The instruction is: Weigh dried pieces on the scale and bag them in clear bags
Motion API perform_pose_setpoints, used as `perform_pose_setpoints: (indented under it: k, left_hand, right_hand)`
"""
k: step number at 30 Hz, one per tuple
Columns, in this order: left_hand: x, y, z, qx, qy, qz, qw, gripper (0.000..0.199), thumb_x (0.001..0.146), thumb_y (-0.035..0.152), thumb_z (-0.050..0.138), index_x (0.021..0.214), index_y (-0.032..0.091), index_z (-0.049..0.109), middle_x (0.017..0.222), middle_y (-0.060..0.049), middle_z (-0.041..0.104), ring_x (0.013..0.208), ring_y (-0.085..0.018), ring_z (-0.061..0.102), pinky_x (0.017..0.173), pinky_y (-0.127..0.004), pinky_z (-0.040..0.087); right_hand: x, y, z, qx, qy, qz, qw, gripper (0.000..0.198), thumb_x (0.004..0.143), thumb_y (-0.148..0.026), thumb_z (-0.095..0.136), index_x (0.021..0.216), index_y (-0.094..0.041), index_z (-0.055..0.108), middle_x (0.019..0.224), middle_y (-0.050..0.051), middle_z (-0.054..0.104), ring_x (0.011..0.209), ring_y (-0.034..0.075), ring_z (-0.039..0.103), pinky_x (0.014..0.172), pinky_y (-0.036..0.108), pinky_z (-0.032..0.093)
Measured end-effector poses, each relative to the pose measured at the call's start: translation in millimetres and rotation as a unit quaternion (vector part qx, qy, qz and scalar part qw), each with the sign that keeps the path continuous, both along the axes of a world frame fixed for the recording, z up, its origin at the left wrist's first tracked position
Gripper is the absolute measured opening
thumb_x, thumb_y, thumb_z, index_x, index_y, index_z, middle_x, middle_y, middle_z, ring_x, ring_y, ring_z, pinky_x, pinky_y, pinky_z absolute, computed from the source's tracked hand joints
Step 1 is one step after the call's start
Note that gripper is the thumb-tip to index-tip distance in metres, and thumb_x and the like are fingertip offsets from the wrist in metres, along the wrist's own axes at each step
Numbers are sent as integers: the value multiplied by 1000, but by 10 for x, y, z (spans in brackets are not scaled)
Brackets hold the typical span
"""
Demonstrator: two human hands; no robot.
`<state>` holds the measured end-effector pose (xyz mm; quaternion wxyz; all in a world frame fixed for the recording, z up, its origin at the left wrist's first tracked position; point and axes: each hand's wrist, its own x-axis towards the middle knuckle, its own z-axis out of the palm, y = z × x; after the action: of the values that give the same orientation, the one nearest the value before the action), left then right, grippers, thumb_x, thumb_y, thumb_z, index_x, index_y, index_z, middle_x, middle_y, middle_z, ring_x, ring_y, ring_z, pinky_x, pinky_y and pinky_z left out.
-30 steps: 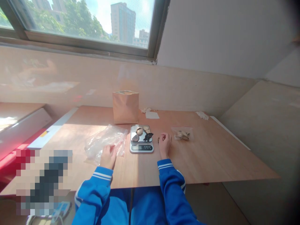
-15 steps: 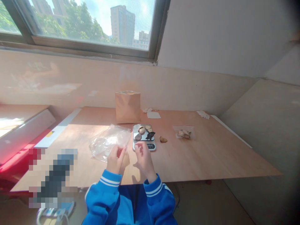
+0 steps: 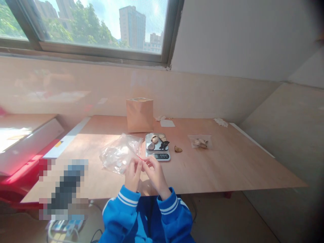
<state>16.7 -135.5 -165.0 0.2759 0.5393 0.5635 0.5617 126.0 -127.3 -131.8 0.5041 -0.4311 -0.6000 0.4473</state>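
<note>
Left hand (image 3: 133, 172) and right hand (image 3: 155, 171) drawn together since earlier frame, both closed in pinch on red edge (image 3: 139, 157) of clear bag (image 3: 118, 152); bag spreads far-left of hands, scale (image 3: 162, 156) just beyond, brown piece (image 3: 178, 149) right of scale

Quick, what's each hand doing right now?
Left hand: closed, pinching the clear plastic bag at its edge.
Right hand: closed, pinching that edge too.

Trees (image 3: 87, 25) and a tall building (image 3: 132, 28) stand beyond the window (image 3: 108, 17).
</note>
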Motion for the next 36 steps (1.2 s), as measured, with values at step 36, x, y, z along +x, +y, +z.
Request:
perform_pose_setpoints:
  k: [36]
  left_hand:
    - [-132, 838, -102, 90, -27, 24, 995, 37, 81, 37, 45, 48, 22, 41, 43, 4, 41, 44, -10, 41, 50, -23, 35]
  right_hand:
    - [990, 936, -643, 194, -342, -157, 906, 41, 85, -21, 50, 124, -19, 60, 125, 15, 60, 120, 30, 52, 104, 52, 41]
